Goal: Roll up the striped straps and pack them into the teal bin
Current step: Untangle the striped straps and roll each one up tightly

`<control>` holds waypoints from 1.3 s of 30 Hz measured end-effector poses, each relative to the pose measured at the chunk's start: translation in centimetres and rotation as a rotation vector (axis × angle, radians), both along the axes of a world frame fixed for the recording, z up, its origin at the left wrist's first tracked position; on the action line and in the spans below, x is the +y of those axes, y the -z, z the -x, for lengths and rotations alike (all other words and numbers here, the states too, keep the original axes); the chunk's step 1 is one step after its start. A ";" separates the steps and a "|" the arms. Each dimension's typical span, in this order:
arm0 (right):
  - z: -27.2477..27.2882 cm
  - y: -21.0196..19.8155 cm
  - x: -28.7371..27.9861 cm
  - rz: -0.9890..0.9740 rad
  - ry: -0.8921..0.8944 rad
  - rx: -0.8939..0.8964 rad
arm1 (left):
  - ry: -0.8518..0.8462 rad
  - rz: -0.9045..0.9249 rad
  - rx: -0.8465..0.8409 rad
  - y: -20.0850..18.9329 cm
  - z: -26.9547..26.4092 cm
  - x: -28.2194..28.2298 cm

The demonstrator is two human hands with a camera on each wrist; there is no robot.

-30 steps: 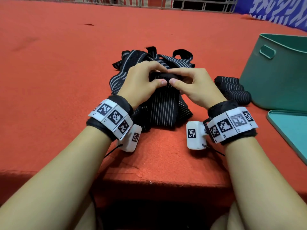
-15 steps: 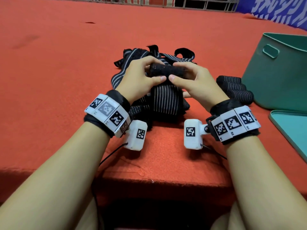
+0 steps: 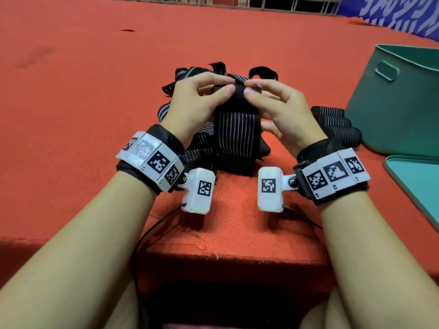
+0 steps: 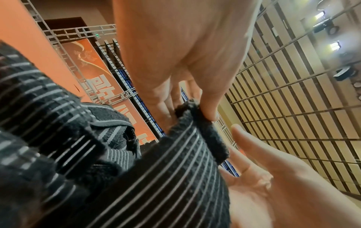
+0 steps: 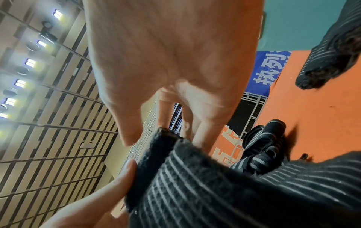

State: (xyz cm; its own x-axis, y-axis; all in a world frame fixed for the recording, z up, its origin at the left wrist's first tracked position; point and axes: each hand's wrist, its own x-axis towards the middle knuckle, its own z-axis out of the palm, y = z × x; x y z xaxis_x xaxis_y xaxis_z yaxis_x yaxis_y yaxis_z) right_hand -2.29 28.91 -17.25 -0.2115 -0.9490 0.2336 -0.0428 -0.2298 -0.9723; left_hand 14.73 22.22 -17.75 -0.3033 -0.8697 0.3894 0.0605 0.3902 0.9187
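Observation:
A black strap with thin white stripes hangs from both hands above a pile of loose straps on the red surface. My left hand and right hand each pinch its top end between thumb and fingers, thumbs almost touching. The left wrist view shows the strap pinched under the left thumb, with the right hand beside it. In the right wrist view the strap has the same pinch. Three rolled straps lie beside the teal bin at the right.
A teal lid lies flat at the right edge, in front of the bin. The red carpeted surface stretches far to the left and back. Its front edge drops off just below my wrists. A metal railing runs along the far side.
Both hands have lifted the strap's rolled end higher off the pile and drawn closer together, so more striped length now hangs below them. The pile and rolls have not moved.

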 end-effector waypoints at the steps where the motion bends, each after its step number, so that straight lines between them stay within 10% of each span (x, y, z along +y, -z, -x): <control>1: 0.0 0.0 -0.1 -0.007 0.020 -0.011 | 0.002 0.013 -0.008 0.0 0.0 0.0; 24: -0.8 1.1 -0.9 0.155 0.256 0.327 | -0.157 0.315 -0.290 0.1 0.3 -0.3; 28: -0.7 1.3 -1.1 0.191 0.256 0.667 | -0.212 0.353 -0.318 0.2 0.3 -0.2; 39: -0.4 1.4 -1.3 0.232 0.246 0.709 | 0.043 0.090 -0.413 0.3 1.3 0.5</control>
